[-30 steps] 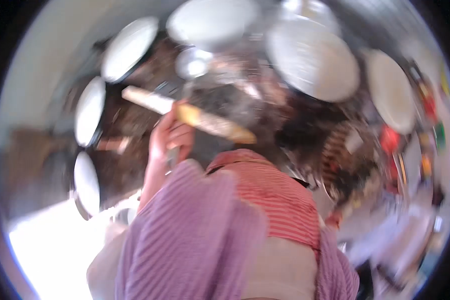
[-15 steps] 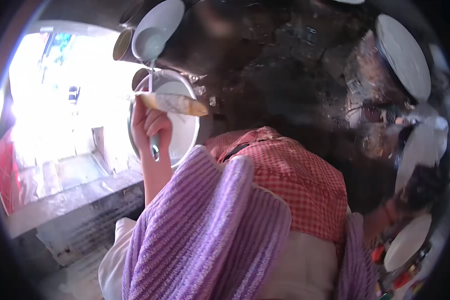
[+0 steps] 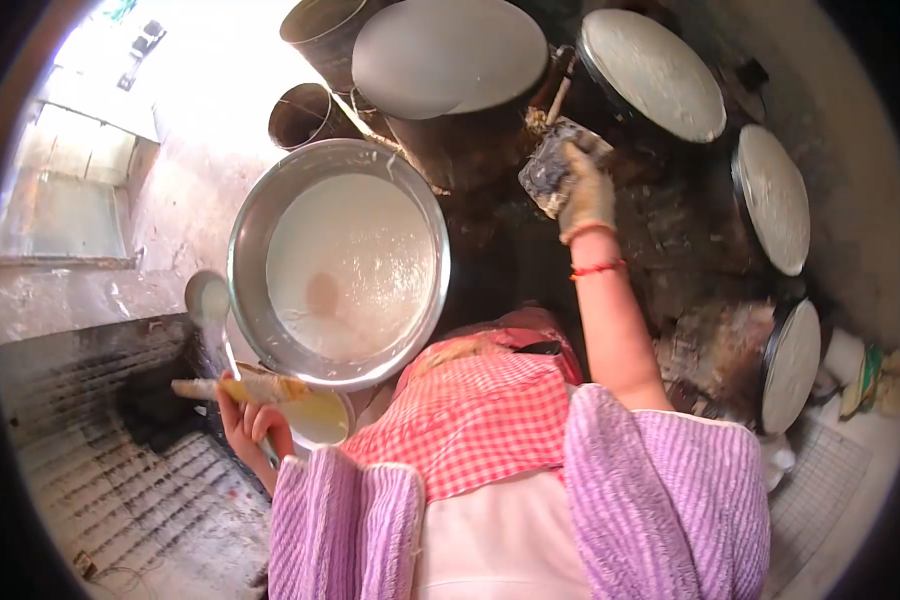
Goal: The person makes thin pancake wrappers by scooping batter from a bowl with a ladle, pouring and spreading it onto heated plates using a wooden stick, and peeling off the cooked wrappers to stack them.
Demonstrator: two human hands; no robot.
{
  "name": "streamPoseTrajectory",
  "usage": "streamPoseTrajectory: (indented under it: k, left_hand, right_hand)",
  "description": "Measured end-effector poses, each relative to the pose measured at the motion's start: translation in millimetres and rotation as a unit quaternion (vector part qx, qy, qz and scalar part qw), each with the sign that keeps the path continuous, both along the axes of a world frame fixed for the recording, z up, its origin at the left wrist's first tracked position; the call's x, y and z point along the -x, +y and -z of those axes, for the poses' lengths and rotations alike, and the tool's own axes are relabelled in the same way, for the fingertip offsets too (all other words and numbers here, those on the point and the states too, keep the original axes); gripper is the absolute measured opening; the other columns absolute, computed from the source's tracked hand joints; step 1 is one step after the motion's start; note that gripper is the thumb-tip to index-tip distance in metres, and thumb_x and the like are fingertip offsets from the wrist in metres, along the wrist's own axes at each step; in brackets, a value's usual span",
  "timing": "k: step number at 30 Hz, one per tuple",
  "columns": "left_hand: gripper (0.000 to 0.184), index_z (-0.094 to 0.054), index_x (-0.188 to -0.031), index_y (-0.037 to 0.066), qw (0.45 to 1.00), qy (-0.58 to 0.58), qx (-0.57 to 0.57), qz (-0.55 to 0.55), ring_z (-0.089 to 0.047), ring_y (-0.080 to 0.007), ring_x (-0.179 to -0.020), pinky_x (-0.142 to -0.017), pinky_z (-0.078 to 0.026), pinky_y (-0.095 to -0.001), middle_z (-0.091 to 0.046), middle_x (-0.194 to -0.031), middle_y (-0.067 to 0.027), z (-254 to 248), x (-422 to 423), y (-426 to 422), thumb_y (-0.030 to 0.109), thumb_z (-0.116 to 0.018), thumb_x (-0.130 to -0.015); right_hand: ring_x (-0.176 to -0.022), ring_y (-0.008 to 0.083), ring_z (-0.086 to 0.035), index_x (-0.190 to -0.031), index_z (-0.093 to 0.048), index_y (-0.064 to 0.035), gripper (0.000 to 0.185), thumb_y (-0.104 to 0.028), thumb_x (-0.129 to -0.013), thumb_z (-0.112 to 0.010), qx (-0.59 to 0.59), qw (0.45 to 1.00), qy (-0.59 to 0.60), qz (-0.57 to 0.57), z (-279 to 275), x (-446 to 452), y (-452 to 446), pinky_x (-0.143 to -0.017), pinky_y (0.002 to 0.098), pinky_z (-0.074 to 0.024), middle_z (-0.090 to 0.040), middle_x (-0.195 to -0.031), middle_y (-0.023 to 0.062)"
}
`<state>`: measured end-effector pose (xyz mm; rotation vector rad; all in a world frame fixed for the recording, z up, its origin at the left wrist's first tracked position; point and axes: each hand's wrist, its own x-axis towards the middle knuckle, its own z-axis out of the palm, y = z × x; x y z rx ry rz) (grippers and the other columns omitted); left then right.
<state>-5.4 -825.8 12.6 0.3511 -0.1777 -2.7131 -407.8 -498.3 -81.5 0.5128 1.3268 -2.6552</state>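
My left hand, low at the left, is closed around the handle of a metal ladle whose bowl is smeared with white. The same hand grips a flat, tapered yellowish strip, its kind unclear. Just beyond it is a big metal basin with white batter-like liquid. My right hand, in a soiled work glove and a little blurred, is closed on a sooty square pad. Near that pad stands a round pan with a smooth white surface.
More round white-topped pans curve along the right. Two dark cans stand behind the basin. A bowl of yellowish liquid sits below it. A sooty brick ledge lies left.
My view has turned. My left hand, with the ladle and strip, is now beside the basin rather than over it. My right hand with the dark pad has moved from the far right to the upper middle.
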Motion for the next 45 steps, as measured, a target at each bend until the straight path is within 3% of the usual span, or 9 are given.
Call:
streamPoseTrajectory:
  k: [6, 12, 16, 28, 32, 40, 43, 44, 45]
  left_hand:
    - [0.038, -0.056, -0.122, -0.001, 0.98, -0.078, -0.032, -0.179, -0.034, -0.0063, -0.044, -0.039, -0.032, -0.0215, -0.058, -0.08, -0.0072, 3.3, -0.9, -6.7, 0.03, -0.042, -0.104]
    - [0.039, -0.057, -0.123, -0.001, 0.968, -0.125, -0.009, -0.217, -0.033, -0.0055, -0.043, -0.036, -0.031, -0.0197, -0.047, -0.076, -0.0051, 29.3, 3.3, 5.5, 0.03, -0.044, -0.104]
    - [0.038, -0.058, -0.122, -0.001, 0.945, -0.135, -0.065, -0.291, -0.031, -0.005, -0.043, -0.036, -0.031, -0.0198, -0.038, -0.072, -0.0026, 21.2, 52.2, 27.8, 0.03, -0.044, -0.104]
    - [0.038, -0.058, -0.123, 0.001, 0.956, -0.09, -0.043, -0.274, -0.033, -0.0034, -0.043, -0.038, -0.034, -0.0197, -0.042, -0.079, -0.004, 1.4, 97.2, 27.2, 0.031, -0.043, -0.104]
    - [0.036, -0.054, -0.122, 0.0, 0.966, -0.075, -0.02, -0.246, -0.03, -0.0034, -0.045, -0.037, -0.033, -0.0194, -0.04, -0.078, -0.0034, 9.3, 77.8, 11.3, 0.028, -0.041, -0.105]
    - [0.038, -0.053, -0.125, -0.002, 0.987, -0.08, 0.005, -0.136, -0.034, -0.005, -0.046, -0.04, -0.034, -0.0195, -0.048, -0.083, -0.0091, -6.7, 62.4, -14.0, 0.027, -0.039, -0.106]
    - [0.037, -0.052, -0.125, 0.001, 0.996, -0.081, 0.008, -0.035, -0.03, -0.0034, -0.043, -0.038, -0.032, -0.0183, -0.054, -0.096, -0.0119, -10.2, 66.5, -21.2, 0.03, -0.04, -0.105]
    - [0.037, -0.052, -0.125, 0.002, 0.998, -0.065, 0.007, 0.026, -0.028, -0.0028, -0.042, -0.038, -0.032, -0.0176, -0.055, -0.101, -0.0123, -3.7, 77.4, -26.7, 0.031, -0.04, -0.105]
    - [0.038, -0.052, -0.126, 0.003, 0.997, -0.013, 0.001, 0.083, -0.027, -0.0029, -0.042, -0.038, -0.029, -0.0168, -0.054, -0.104, -0.0126, -0.2, 85.6, -25.1, 0.032, -0.04, -0.105]
  right_hand:
    - [-0.112, 0.0162, -0.05, -0.13, -0.054, -0.0045, 0.054, -0.013, -0.081, -0.072, -0.481, 0.811, 0.332, -0.009, 101.1, 125.4, -96.5, -0.097, 0.0317, -0.0425, -0.055, -0.119, 0.0042]
    - [-0.131, 0.0163, -0.045, -0.143, -0.038, 0.001, 0.075, -0.021, -0.081, -0.073, -0.481, 0.851, 0.128, -0.165, 81.0, 343.2, -64.2, -0.105, 0.0272, -0.0387, -0.046, -0.145, 0.0112]
    - [-0.135, 0.0226, -0.044, -0.144, -0.038, -0.002, 0.079, -0.043, -0.083, -0.065, -0.707, 0.574, 0.192, -0.366, 65.5, 495.9, -141.8, -0.112, 0.0304, -0.0316, -0.045, -0.147, 0.0102]
    - [-0.125, 0.0324, -0.046, -0.111, -0.069, -0.0191, 0.044, -0.05, -0.082, -0.06, -0.665, 0.156, 0.559, -0.47, -28.7, 218.9, -355.0, -0.099, 0.0528, -0.0373, -0.058, -0.13, 0.0046]
    - [-0.143, 0.0255, -0.027, -0.126, -0.06, -0.0238, 0.045, -0.041, -0.084, -0.062, -0.597, 0.239, 0.584, -0.495, -16.3, 134.4, -237.1, -0.118, 0.0524, -0.0159, -0.046, -0.143, 0.0]
    - [-0.133, 0.025, -0.044, -0.111, -0.069, -0.027, 0.036, -0.04, -0.078, -0.068, -0.692, 0.276, 0.53, -0.404, -10.3, 118.0, -38.3, -0.112, 0.0482, -0.0285, -0.061, -0.128, -0.0029]
    - [-0.111, 0.0214, -0.062, -0.115, -0.068, -0.0198, 0.04, -0.04, -0.08, -0.071, -0.748, 0.5, 0.262, -0.349, 27.1, 141.2, 26.4, -0.095, 0.0346, -0.048, -0.067, -0.118, 0.0065]
    - [-0.105, 0.019, -0.065, -0.118, -0.067, -0.0146, 0.045, -0.036, -0.08, -0.075, -0.523, 0.778, 0.18, -0.298, 78.9, 135.3, 65.7, -0.091, 0.0316, -0.0499, -0.069, -0.114, 0.007]
    - [-0.099, 0.0152, -0.067, -0.122, -0.065, -0.0108, 0.049, -0.034, -0.08, -0.078, -0.509, 0.818, 0.133, -0.232, 80.2, 108.9, 91.8, -0.089, 0.029, -0.0502, -0.071, -0.112, 0.0071]
